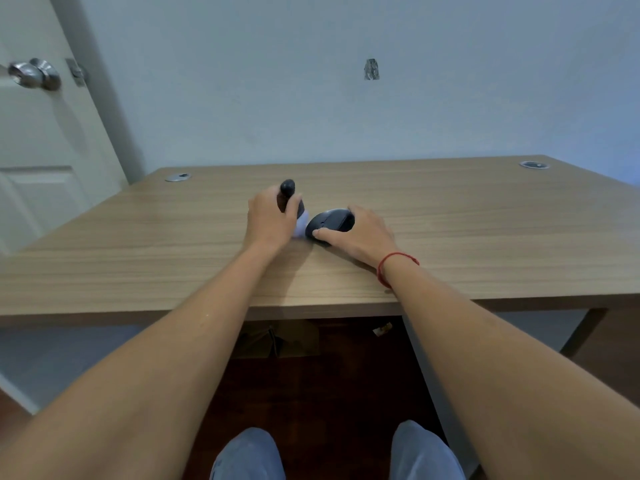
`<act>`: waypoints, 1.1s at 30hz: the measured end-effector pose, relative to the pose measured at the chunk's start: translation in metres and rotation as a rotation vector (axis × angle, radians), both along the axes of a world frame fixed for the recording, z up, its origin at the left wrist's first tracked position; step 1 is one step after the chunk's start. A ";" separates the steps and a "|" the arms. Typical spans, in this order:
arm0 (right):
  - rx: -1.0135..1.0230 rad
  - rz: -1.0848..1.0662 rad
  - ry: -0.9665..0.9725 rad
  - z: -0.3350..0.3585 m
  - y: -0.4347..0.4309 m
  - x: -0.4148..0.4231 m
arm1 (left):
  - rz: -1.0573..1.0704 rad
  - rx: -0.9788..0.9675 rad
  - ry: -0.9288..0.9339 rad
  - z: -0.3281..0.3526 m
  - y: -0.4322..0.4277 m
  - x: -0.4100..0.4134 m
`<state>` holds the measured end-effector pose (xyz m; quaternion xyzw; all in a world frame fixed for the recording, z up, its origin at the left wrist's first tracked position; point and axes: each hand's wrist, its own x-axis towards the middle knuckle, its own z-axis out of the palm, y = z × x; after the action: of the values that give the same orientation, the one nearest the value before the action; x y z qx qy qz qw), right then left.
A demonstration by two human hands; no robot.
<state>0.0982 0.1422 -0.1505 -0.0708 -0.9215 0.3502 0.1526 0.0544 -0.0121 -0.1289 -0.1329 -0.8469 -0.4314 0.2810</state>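
My left hand (268,220) grips a dark, rounded, stick-like object (288,192) that stands up from the wooden desk (138,244), its top poking out above my fingers. A pale, whitish patch (300,226) shows at that object's base; what it is I cannot tell. Just to the right, my right hand (363,233) holds a black computer mouse (332,221), thumb on its near side and fingers curled over its far side. The mouse lies tilted on the desk. The two objects sit close together near the middle of the desk.
Two round metal cable grommets sit at the desk's back corners, one on the left (177,177) and one on the right (534,164). A white door with a metal knob (33,74) stands at the left. My knees (249,455) show below the desk's front edge.
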 end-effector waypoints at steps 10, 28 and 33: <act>0.044 -0.013 0.019 0.002 -0.006 0.005 | -0.093 -0.034 -0.035 0.001 0.005 0.002; 0.081 0.003 0.006 0.000 -0.004 0.001 | -0.075 -0.067 -0.004 -0.010 0.002 0.000; 0.057 -0.032 -0.009 -0.001 -0.004 0.000 | -0.084 0.119 0.021 0.006 0.008 0.005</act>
<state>0.0981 0.1386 -0.1519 -0.0826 -0.9306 0.3209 0.1558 0.0592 -0.0043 -0.1226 -0.1557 -0.8106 -0.4908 0.2790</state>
